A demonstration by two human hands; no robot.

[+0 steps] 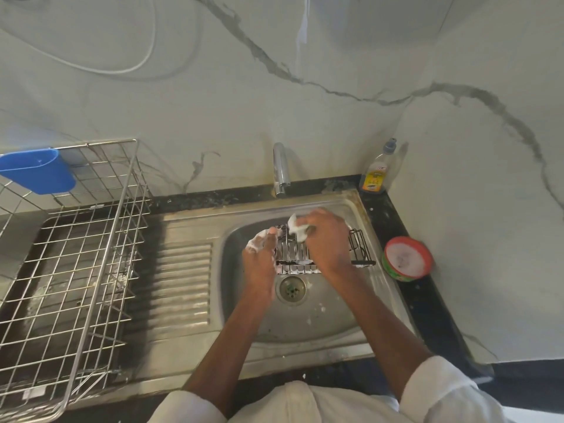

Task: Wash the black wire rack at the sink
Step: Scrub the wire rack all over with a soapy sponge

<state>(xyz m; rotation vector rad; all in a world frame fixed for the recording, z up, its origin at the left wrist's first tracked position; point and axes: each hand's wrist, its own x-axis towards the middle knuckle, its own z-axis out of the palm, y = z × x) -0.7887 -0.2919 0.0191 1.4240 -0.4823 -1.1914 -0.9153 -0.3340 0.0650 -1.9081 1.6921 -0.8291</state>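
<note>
Rack [360, 248] lay crosswise over the sink [305, 325], long axis left to right, left hand [259, 257] gripping its soapy left end, right hand [328, 239] nearer its middle, clutching a scrubber [297, 228].

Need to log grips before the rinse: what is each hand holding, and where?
The left hand grips the left end of the black wire rack over the sink. The right hand holds a soapy scrub pad, pressed on the rack's top.

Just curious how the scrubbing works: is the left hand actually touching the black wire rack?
Touching. The head view shows the soapy left hand gripping the left end of the black wire rack, with no gap.
</note>
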